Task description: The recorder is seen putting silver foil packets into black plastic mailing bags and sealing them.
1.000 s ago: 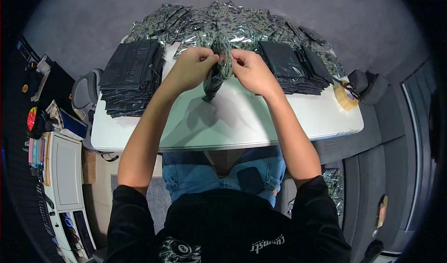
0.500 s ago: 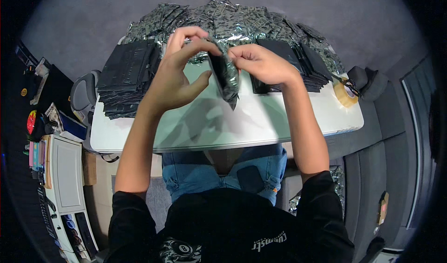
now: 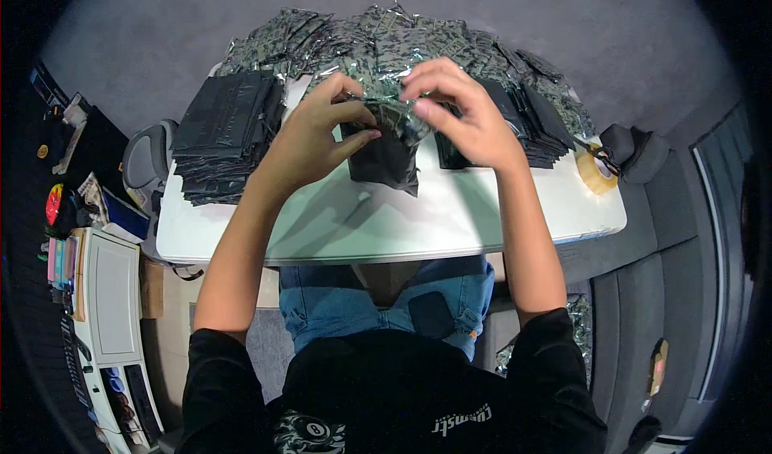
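A black plastic bag [image 3: 384, 163] hangs upright above the table, its lower corner pointing toward me. At its mouth shows a camouflage-patterned packet in shiny clear film [image 3: 394, 116]; how far it sits inside the bag is hidden. My left hand [image 3: 318, 128] pinches the bag's left edge between thumb and fingers. Slightly blurred, my right hand [image 3: 462, 112] curls its fingers and thumb at the packet's upper right edge.
Stacked black bags stand at left [image 3: 221, 128] and right [image 3: 535, 120]. Along the far edge of the white table [image 3: 370, 237] lies a heap of camouflage packets [image 3: 434, 36]. A tape roll [image 3: 595, 172] and scissors [image 3: 607, 156] sit at the right end.
The bag has turned from nearly edge-on to show its broad black side. My right hand has shifted slightly right, its fingers less tightly pinched, and my left hand has moved slightly lower.
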The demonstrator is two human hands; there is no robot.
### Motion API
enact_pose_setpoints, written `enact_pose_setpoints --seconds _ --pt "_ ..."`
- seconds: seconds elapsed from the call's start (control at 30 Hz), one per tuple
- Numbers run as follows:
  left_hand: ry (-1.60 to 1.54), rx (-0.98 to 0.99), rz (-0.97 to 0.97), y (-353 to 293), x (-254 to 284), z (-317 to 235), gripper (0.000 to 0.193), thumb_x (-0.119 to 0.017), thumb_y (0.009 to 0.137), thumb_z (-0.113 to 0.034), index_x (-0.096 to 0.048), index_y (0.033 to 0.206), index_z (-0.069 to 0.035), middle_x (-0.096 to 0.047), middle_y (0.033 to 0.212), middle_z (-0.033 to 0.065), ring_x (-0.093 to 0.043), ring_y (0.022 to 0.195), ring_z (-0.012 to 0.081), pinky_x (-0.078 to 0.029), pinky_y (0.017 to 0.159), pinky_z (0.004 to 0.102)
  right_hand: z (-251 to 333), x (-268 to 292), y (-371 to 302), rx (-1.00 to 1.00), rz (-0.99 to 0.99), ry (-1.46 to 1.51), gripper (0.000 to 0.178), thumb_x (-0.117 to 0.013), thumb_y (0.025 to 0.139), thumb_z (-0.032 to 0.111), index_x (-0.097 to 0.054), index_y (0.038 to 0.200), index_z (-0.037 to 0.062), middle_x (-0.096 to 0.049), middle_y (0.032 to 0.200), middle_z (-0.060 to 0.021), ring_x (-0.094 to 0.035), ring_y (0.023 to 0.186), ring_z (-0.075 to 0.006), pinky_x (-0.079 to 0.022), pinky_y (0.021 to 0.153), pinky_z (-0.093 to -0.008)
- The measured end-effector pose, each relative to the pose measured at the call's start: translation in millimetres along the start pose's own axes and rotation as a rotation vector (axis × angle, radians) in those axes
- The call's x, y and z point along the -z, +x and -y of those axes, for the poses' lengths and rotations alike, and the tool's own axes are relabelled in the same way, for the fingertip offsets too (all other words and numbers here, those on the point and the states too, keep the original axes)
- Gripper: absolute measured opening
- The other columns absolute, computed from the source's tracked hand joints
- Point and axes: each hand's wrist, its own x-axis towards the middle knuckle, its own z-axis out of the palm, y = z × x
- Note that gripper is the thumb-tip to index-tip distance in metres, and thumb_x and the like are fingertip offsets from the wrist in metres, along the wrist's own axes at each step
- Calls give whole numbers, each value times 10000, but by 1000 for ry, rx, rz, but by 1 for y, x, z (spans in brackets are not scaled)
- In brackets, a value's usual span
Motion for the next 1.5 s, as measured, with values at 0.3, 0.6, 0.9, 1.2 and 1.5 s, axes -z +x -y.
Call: enact_pose_setpoints --seconds 0.3,0.6,0.9,1.2,1.5 --pt "62 -15 -7 5 4 -4 213 -906 877 -124 -774 1018 -35 -623 1113 96 -661 1018 294 -551 879 405 40 -4 -14 136 65 -663 318 -904 880 317 -817 1116 121 -664 1371 -132 -705 1187 -345 -576 1002 -442" --pt "128 -4 121 -1 33 10 232 -920 866 -134 -777 1010 -21 -657 1200 93 -676 1105 299 -560 959 402 34 11 -15 73 64 -556 158 -879 908 187 -843 1031 94 -700 1264 -101 -706 1109 -311 -581 947 -429" --pt "35 -69 2 15 40 -14 224 -895 779 44 -760 946 -18 -648 1302 96 -675 1103 209 -552 1011 386 39 10 -10 211 -2 -529 150 -889 853 147 -821 974 92 -657 1242 -99 -667 1101 -290 -570 918 -405" --pt "-6 -10 112 18 41 -20 212 -870 806 55 -730 957 -1 -649 1309 108 -679 1112 241 -554 1017 407 40 11 -8 165 14 -547 143 -854 911 154 -778 1008 82 -644 1262 -107 -683 1128 -307 -566 984 -426" --pt "74 -33 152 17 42 -18 215 -859 855 13 -701 996 -18 -686 1188 88 -681 1066 245 -556 902 373 35 8 -10 160 33 -574 133 -817 966 147 -738 1033 64 -670 1282 -118 -700 1185 -340 -568 988 -440"
